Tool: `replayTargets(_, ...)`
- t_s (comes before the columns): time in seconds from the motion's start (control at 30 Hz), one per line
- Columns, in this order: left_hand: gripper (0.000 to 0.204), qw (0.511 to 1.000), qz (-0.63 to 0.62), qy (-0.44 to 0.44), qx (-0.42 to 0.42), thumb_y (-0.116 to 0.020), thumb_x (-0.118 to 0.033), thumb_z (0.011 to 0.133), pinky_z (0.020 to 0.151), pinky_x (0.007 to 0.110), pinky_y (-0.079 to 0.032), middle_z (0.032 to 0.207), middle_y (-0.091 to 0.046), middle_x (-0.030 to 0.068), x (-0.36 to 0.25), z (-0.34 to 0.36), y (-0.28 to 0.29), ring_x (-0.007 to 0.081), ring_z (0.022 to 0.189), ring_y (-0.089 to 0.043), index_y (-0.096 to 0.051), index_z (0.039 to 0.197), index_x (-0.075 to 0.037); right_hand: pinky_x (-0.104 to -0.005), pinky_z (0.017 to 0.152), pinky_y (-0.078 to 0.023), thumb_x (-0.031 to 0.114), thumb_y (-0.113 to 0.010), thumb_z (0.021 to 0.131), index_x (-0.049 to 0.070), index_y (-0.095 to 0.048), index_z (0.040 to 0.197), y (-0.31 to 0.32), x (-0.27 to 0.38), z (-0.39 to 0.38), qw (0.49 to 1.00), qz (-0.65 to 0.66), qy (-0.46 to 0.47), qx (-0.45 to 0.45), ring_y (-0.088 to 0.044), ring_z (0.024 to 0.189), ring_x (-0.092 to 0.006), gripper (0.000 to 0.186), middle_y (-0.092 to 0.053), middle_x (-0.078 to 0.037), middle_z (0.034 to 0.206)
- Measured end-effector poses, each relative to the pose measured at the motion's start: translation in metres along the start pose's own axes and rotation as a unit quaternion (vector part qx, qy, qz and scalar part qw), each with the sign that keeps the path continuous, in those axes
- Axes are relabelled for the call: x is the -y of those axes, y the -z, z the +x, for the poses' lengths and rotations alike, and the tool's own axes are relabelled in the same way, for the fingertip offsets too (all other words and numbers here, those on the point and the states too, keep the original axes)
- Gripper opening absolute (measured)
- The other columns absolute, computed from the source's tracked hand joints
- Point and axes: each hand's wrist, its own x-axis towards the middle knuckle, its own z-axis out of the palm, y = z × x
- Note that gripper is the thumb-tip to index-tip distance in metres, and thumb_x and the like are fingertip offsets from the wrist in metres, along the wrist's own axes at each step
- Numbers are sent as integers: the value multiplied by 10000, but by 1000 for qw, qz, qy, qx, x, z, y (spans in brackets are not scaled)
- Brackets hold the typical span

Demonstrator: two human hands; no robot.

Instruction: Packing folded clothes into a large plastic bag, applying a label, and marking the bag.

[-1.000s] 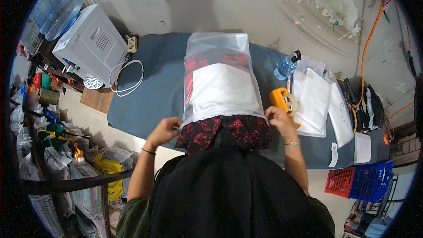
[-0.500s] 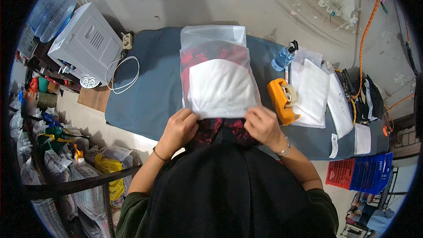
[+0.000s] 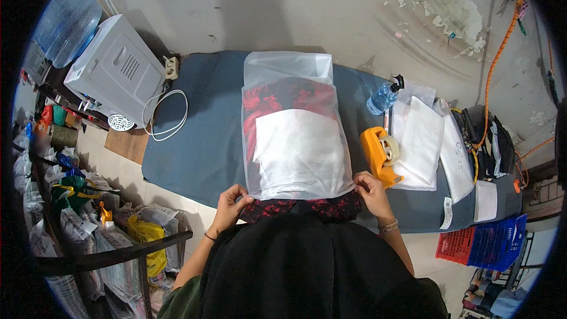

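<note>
A frosted plastic bag (image 3: 287, 69) lies on the dark table, with a folded white cloth (image 3: 301, 153) and red-and-black patterned fabric (image 3: 286, 94) showing through it. My left hand (image 3: 232, 204) pinches the bag's near left corner between thumb and fingers. At the near right corner, the fingers of my right hand (image 3: 372, 192) are closed on the bag's edge. Between my wrists, more red-and-black patterned cloth (image 3: 331, 208) shows below the bag; whether it is joined to the fabric inside, I cannot tell.
An orange tape dispenser (image 3: 373, 153), a blue spray bottle (image 3: 384, 97) and white packages (image 3: 419, 142) lie to the right. A white water dispenser (image 3: 118, 71) stands left, near a coiled white cable (image 3: 177, 131). Filled bags (image 3: 112, 248) crowd the lower left; crates (image 3: 490, 245) stand lower right.
The bag sits lower in view and its near edge is closer to me. Both hands have moved down and farther apart, out to the bag's near corners.
</note>
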Motion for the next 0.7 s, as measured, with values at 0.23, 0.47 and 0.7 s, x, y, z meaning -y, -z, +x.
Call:
replayTargets(0.23,204,949,-193,95,232,-603,-72,766,581,213,-323,674,-430,-37,-11,-20,28,77,629,-407,-422,674,-70,-265,625,-403,50,-583,693,-4,-495,730,16,2,-34,970,91,-122,192,-478,648,-123,110,-494,-47,663)
replayTargets(0.47,264,984,175,-19,-37,-619,120,573,528,261,-368,645,-452,24,20,-21,8,142,585,-465,-425,679,-25,-313,636,-434,8,-629,655,4,-464,719,-8,-1,-34,992,-120,28,29,-544,661,-269,177,-522,-139,698)
replayTargets(0.7,339,879,378,-157,-245,-649,112,541,543,343,-423,656,-470,139,58,-6,-9,320,577,-499,-458,784,-27,-355,641,-461,60,-572,774,-11,-508,829,-40,-37,-30,972,-101,14,-211,-592,724,-308,111,-573,-170,791)
